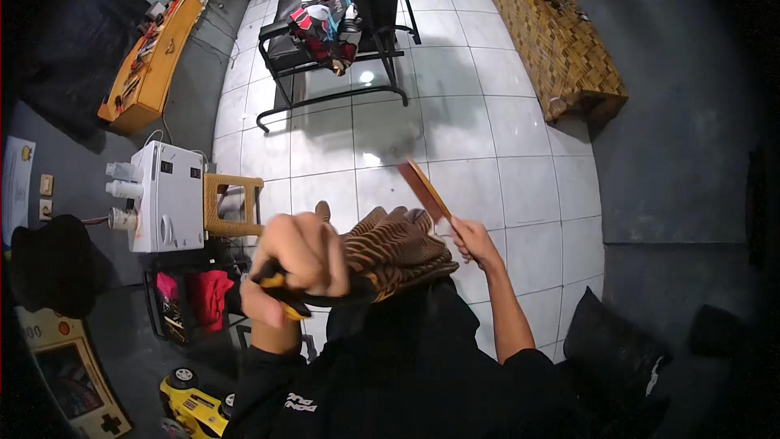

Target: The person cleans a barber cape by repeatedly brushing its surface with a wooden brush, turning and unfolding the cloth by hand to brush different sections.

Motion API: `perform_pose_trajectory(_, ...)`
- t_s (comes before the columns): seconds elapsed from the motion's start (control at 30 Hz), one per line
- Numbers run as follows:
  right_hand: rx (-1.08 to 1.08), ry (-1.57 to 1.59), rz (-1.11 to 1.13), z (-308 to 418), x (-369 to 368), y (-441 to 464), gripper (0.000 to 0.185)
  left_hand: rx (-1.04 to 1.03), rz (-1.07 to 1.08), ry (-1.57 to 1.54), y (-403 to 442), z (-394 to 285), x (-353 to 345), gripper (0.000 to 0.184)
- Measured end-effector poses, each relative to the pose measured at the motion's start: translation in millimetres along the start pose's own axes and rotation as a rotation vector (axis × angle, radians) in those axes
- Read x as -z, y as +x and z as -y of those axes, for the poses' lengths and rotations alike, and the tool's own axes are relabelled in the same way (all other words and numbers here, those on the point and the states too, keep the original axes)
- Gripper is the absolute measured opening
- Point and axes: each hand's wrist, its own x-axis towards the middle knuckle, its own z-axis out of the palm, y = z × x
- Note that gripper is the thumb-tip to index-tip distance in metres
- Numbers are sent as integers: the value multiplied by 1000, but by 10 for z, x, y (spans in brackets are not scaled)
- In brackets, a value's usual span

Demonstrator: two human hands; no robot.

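Observation:
My left hand [296, 260] is closed around the end of a brown and black striped cloth [394, 248], raised near the camera and slightly blurred. The cloth hangs bunched in front of my body, reaching across toward the right. In my right hand [474, 242] is the handle of a long flat wooden brush [424, 191], which points up and to the left over the floor. The brush's lower part is beside the right end of the cloth; whether they touch is unclear.
A black chair [280, 53] holds a pile of clothes [329, 20]. On the left are a wooden drawer [154, 73], a white cabinet [175, 203], a woven stool [223, 229] and a yellow toy car [195, 406]. A woven bench [544, 24] stands at right, a black cushion [613, 337] lower right.

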Motion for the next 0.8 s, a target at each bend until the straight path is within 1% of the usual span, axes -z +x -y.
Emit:
perform_pose_trajectory(0.03,-51,220,186,498,-163,-210,39,41,-26,-20,13,56,-48,52)
perform_pose_trajectory(0.1,69,263,467,825,-369,-319,35,85,-57,-79,55,139,-148,56)
perform_pose_trajectory(0.13,94,191,586,930,-466,-331,36,83,-28,-129,41,163,-171,54)
perform_pose_trajectory(0.2,140,38,822,1055,-629,-341,39,98,122,-134,54,94,-175,52)
perform_pose_trajectory(0.23,137,-153,808,1049,-689,-316,40,56,173,-119,63,38,-182,48)
perform_pose_trajectory(0.27,133,-344,791,1007,-743,-253,43,-28,137,-75,18,-31,-200,47)
perform_pose_trajectory(0.3,129,-537,770,932,-776,-158,45,-31,168,-93,4,-139,-195,47)
perform_pose_trajectory(0.33,259,-715,718,542,-707,100,44,-36,199,-108,1,-255,-170,47)
perform_pose_trajectory(0.37,391,-889,660,3,-579,419,44,-42,255,-92,-15,-362,-118,47)
perform_pose_trajectory(0.4,184,-1084,579,-351,-455,621,50,-49,311,-76,-43,-444,-90,47)
perform_pose_trajectory(0.47,78,-1274,225,-791,-207,569,49,-112,240,-64,-145,-526,-140,47)
perform_pose_trajectory(0.5,-10,-1307,44,-923,-140,503,48,-125,235,-53,-151,-528,-153,47)
perform_pose_trajectory(0.6,-252,-1203,-159,-1054,-73,595,41,-131,252,-49,-185,-485,-146,46)
perform_pose_trajectory(0.63,-139,-1172,-212,-815,-117,481,38,-129,267,-54,-191,-462,-131,45)
perform_pose_trajectory(0.7,160,-1073,-214,-688,-58,609,43,-113,252,-51,-163,-427,-116,44)
perform_pose_trajectory(0.73,310,-1019,-213,-440,-107,593,46,-104,245,-47,-142,-412,-105,44)
perform_pose_trajectory(0.77,142,-597,-127,-196,-133,533,45,-103,274,-38,-117,-379,-70,43)
perform_pose_trajectory(0.8,-20,-174,-40,344,-309,196,45,-118,222,-33,-118,-335,-98,44)
